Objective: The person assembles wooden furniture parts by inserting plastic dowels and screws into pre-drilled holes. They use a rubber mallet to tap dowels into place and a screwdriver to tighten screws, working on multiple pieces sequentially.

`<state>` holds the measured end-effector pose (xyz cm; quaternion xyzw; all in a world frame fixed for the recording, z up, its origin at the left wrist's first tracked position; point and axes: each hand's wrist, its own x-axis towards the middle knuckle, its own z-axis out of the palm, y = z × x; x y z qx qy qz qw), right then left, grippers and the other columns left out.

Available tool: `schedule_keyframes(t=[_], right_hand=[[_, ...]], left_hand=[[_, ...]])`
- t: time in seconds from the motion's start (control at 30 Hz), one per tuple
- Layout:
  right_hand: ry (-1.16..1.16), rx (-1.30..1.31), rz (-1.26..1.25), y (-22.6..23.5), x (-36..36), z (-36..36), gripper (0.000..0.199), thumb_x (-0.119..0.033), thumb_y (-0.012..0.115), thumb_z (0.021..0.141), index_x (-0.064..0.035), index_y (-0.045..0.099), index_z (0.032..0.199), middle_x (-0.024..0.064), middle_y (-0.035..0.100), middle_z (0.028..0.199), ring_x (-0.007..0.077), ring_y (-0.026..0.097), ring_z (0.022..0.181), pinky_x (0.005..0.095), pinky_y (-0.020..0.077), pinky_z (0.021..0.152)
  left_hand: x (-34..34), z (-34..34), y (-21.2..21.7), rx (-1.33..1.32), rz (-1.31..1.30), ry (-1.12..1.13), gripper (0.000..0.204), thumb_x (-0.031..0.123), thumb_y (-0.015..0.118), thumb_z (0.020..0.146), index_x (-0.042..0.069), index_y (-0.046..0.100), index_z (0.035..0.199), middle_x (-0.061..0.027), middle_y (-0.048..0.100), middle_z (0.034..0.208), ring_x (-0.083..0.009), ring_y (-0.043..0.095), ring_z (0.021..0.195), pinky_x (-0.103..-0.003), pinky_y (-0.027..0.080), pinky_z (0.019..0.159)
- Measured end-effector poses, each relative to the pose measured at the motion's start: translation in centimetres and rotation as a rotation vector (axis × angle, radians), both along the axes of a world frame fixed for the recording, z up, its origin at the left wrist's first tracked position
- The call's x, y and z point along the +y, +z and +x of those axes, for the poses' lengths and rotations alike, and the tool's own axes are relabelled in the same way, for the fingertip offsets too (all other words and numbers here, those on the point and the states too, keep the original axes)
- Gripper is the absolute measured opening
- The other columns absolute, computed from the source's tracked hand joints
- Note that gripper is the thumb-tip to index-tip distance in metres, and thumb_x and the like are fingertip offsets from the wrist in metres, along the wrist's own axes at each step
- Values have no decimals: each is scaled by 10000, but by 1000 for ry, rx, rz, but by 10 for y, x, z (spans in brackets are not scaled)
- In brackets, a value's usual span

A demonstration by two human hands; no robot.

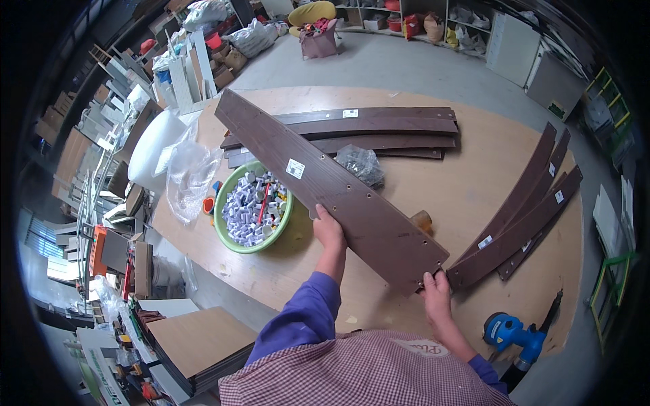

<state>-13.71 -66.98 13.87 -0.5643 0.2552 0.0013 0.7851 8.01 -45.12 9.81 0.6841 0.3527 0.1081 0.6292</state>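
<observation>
I hold a long dark brown curved board [325,179] with small holes and a white sticker, raised slantwise over a plywood table [474,162]. My left hand [329,229] grips its lower long edge near the middle. My right hand [435,287] grips its near end corner. The board's far end reaches past a green bowl [230,233] full of small white fittings, with a red tool lying in them.
A stack of similar brown boards [386,128] lies at the table's far side, another fan of them [528,210] at the right. A clear bag of hardware [360,164] and crumpled plastic [186,172] lie nearby. A blue power drill [511,333] rests by the near right edge.
</observation>
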Motion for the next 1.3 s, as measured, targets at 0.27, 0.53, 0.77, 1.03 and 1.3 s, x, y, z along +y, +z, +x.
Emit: schedule_keyframes(t=[0.27,0.53,0.77,1.03,1.3], right_hand=[[-55,57,-160,-14,-40,35,226,-218,479,1027,-7,556,1050,45,586,956,120,507,880,298,445,818],[-212,15,-219,-14,-102,108,275,-149,501,1003,21,545,1215,77,613,1102,151,554,1001,316,446,906],[-113,-67,-364,-22,-176,201,494,-75,525,980,25,393,1446,120,547,1355,185,527,1210,311,390,1045],[-203,-87,-519,-65,-249,318,415,-89,535,966,-19,518,1375,142,612,1289,217,562,1190,314,423,1015],[-210,-175,-1390,-53,-186,307,283,17,555,780,-87,688,1008,158,641,1108,346,563,1104,446,436,978]], left_hand=[[-37,2,-8,56,-64,66,538,394,482,1013,-132,569,1082,-239,664,1034,-287,657,926,-394,504,819],[-62,30,-3,-20,-765,-334,407,298,499,1026,7,453,1307,-140,590,1204,-270,631,1021,-415,547,875],[-98,82,-1,35,-968,-497,404,318,485,1030,62,445,1339,-93,552,1309,-255,558,1185,-424,475,993],[-98,-10,-38,222,-285,-1147,299,204,474,1035,5,584,1229,-90,678,1082,-164,649,982,-289,527,820],[-38,-143,-50,421,-303,-1162,260,146,503,1016,-11,600,1199,-111,695,1043,-179,685,907,-296,537,789]])
